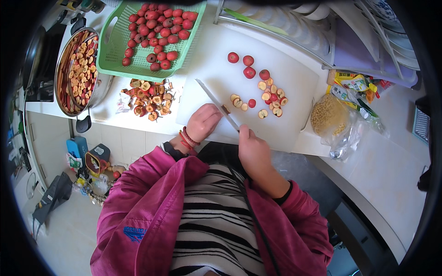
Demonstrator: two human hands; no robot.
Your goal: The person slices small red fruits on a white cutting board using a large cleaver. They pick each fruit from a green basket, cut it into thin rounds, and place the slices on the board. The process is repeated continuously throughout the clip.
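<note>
My right hand grips a kitchen knife by its handle, the blade slanting up and left over the white cutting board. Beside the blade, my left hand has its fingers curled; whatever they may hold is hidden. A small brown piece shows against the blade's far side. To the right on the board lie cut hawthorn slices, a few more slices and a small red piece. Several whole red hawthorns sit farther back.
A green plastic basket of hawthorns stands back left, with cut-off hawthorn scraps before it. Farther left is a steel pot of slices. A dish rack stands behind the board; a bag of soybeans and food packets lie right.
</note>
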